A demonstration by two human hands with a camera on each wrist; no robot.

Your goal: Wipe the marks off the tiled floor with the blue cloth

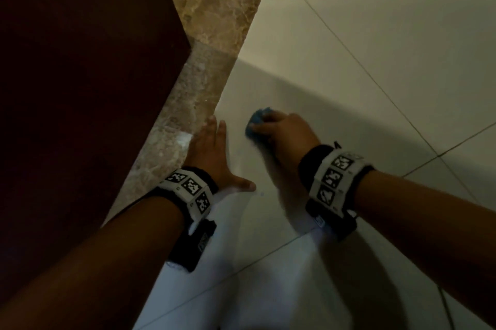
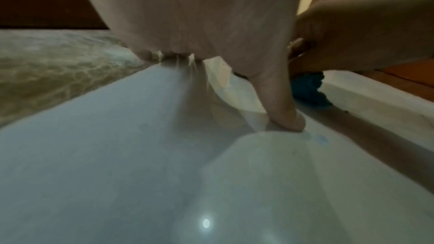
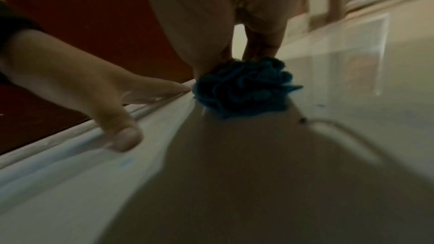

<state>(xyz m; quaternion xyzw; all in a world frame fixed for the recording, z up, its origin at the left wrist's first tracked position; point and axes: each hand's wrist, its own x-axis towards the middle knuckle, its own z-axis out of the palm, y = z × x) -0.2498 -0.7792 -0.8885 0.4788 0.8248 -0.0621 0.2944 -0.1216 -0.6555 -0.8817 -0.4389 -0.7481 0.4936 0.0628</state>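
My right hand [image 1: 279,128] grips a bunched blue cloth [image 1: 257,121] and presses it on the pale tiled floor [image 1: 349,61]. The right wrist view shows the cloth [image 3: 241,86] crumpled under my fingers [image 3: 260,45]. My left hand [image 1: 214,152] lies flat on the floor beside the marble strip, fingers straight and thumb spread out. In the left wrist view its thumb [image 2: 279,103] touches the tile, with faint blue marks [image 2: 319,139] just beside the tip and the cloth [image 2: 307,90] behind it. A small blue mark [image 3: 124,162] and a dark speck [image 3: 303,120] show on the floor.
A brown marble strip [image 1: 214,7] runs along the left of the tiles, with a dark red panel [image 1: 80,61] beyond it. Grout lines [image 1: 375,82] cross the floor to the right. A thin curved line [image 3: 347,133] lies on the tile near the cloth.
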